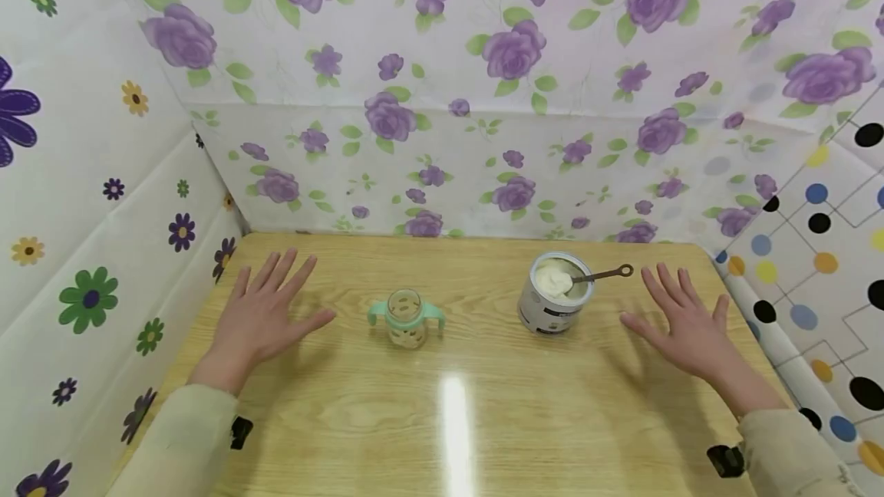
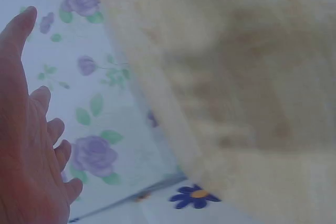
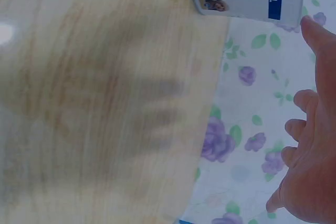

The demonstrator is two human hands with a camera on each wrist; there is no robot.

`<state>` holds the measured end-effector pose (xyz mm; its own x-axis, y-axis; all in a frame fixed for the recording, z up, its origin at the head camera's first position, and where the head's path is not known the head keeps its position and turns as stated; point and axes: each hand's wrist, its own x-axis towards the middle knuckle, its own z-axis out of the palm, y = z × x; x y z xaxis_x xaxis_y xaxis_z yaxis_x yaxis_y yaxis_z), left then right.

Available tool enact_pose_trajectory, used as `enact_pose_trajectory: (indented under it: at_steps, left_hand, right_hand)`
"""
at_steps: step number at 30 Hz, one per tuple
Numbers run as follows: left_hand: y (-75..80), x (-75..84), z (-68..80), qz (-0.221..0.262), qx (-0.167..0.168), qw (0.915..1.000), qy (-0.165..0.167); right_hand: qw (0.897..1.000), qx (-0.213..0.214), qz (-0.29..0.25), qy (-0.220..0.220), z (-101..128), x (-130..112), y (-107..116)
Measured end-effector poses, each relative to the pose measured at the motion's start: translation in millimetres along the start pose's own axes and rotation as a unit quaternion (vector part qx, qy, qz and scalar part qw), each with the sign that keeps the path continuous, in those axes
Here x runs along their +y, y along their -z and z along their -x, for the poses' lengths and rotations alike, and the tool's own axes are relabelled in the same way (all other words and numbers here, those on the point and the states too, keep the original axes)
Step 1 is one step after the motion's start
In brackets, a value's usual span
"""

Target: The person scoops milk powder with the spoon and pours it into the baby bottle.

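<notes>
A glass jar point(image 1: 404, 302) in a mint-green sleeve point(image 1: 407, 333) with 2 side handles stands upright on the wooden table point(image 1: 345, 428), to the right of the left hand point(image 1: 265, 320). That hand's fingers are spread and released, with the thumb pointing toward the nearer handle and well apart from it.

A can point(image 1: 545, 316) of pale powder point(image 1: 552, 281) stands further right, its top uncovered. A brown scoop point(image 1: 604, 275) leans in it, the ring at its handle's end jutting over the rim toward the right hand point(image 1: 694, 340). The right hand's fingers are likewise spread and released: the index fingertip is near the ring, the thumb tip just to the right of the can, with a gap at each. In the right wrist view, the can's printed side shows at the top edge, close to the thumb.

The 2 hands are raised, casting shadows on the tabletop. Behind the table hangs a cloth point(image 1: 456, 152) with purple roses; the jar and can stand between the hands, apart from each other.
</notes>
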<state>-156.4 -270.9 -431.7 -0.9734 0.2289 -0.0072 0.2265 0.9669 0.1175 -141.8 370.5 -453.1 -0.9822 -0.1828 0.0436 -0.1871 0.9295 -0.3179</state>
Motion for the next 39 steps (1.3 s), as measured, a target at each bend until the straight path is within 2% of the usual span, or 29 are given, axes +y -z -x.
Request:
enact_pose_trajectory:
  at_steps: [7, 13, 22, 29, 34, 39]
  left_hand:
    - [22.0, 25.2, -18.7, -0.004, 0.008, 0.9996, -0.027]
    - [32.3, 53.0, -37.1, -0.006, 0.011, 0.9984, -0.054]
    - [39.6, 109.7, -63.1, -0.012, 0.016, 0.9938, -0.110]
    - [31.2, 155.9, -80.0, -0.001, 0.004, 0.9908, -0.136]
    - [17.7, 184.0, -88.4, 0.002, -0.003, 0.9887, -0.150]
    - [3.9, 209.1, -93.1, 0.021, -0.021, 0.9878, -0.153]
  right_hand:
    - [1.000, -0.022, -0.021, 0.005, -13, -12, 16]
    - [0.997, -0.046, -0.060, 0.001, -23, -23, 23]
    - [0.989, -0.044, -0.142, 0.008, -28, -30, 24]
    - [0.982, -0.014, -0.186, -0.002, -27, -35, 21]
    - [0.971, -0.018, -0.239, -0.027, -24, -38, 17]
    - [0.961, -0.024, -0.269, -0.055, -24, -39, 10]
